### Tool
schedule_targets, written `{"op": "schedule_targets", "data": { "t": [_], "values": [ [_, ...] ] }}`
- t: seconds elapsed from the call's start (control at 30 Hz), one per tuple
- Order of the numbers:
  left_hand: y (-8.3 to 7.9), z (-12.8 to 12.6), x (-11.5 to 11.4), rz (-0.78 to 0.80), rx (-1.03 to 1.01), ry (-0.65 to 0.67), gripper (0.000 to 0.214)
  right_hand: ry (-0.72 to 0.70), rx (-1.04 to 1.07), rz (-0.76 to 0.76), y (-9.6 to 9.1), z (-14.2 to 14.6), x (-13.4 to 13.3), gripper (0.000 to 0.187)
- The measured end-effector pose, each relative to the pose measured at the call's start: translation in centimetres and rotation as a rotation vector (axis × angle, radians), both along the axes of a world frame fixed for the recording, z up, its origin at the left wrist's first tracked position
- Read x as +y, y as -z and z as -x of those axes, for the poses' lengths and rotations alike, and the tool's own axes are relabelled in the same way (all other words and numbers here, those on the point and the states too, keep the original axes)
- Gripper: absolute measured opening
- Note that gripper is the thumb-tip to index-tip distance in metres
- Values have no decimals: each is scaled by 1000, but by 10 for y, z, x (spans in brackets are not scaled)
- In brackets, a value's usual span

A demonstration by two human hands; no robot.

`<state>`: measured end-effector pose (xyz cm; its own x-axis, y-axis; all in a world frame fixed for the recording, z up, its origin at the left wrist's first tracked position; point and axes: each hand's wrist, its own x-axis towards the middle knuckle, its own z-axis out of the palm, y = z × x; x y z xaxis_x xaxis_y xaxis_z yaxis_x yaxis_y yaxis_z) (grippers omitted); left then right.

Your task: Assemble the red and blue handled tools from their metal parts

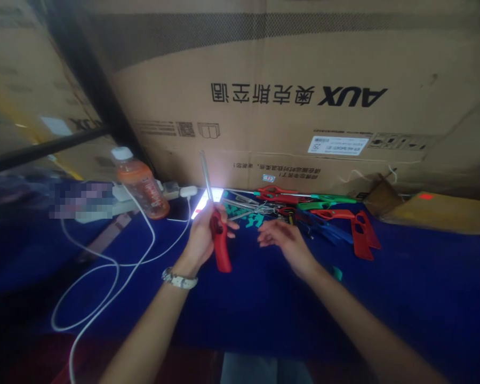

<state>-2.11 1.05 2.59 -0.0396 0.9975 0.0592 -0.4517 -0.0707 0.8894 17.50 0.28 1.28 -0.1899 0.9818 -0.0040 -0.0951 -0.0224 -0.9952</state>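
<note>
My left hand [203, 234] is closed round the red handle of a long-necked lighter [221, 248], whose metal tube points up and away. To its right, my right hand [282, 240] hovers over the blue cloth with loosely bent fingers, and nothing shows in them. Just beyond it lies a heap of similar lighters with red, green and blue handles, among them a red one [278, 194] and a green one [328, 200]. Small green plastic pieces [254, 217] are scattered between the hands. A brightly lit phone screen [210, 197] lies behind my left hand.
A bottle of orange drink [142, 184] stands at the left by a power strip [94, 212]. A white cable [116, 264] loops over the blue cloth [240, 314]. Large cardboard boxes [264, 53] wall off the back. A yellowish packet [440, 213] lies at the right.
</note>
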Motion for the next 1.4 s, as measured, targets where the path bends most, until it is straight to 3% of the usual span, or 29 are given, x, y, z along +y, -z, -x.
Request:
{"op": "schedule_targets", "data": {
  "t": [0.13, 0.3, 0.4, 0.53, 0.73, 0.93, 1.07, 1.23, 1.4],
  "values": [
    [11, 26, -13, 28, 205, 75, 47, -65, -293, -215, -10, 9, 35, 28],
    [17, 31, -16, 38, 246, 64, 48, -198, -1142, -577, -19, 56, 79, 16],
    [17, 32, -15, 43, 243, 72, 50, -209, -1301, -615, -16, 83, 91, 13],
    [16, 34, -16, 58, 278, 68, 53, -167, -1394, -620, -10, 99, 94, 15],
    [16, 32, -16, 75, 289, 71, 54, -36, -1430, -581, -6, 93, 95, 30],
    [19, 35, -13, 96, 312, 35, 52, -60, -1458, -547, -3, 93, 101, 22],
    [19, 36, -12, 105, 298, 7, 49, -33, -1438, -557, -3, 94, 104, 38],
    [20, 35, -13, 119, 315, 7, 48, -66, -1426, -582, 0, 89, 110, 24],
    [20, 33, -14, 160, 329, 53, 49, -70, -1397, -635, 5, 79, 110, 25]
  ]
}}
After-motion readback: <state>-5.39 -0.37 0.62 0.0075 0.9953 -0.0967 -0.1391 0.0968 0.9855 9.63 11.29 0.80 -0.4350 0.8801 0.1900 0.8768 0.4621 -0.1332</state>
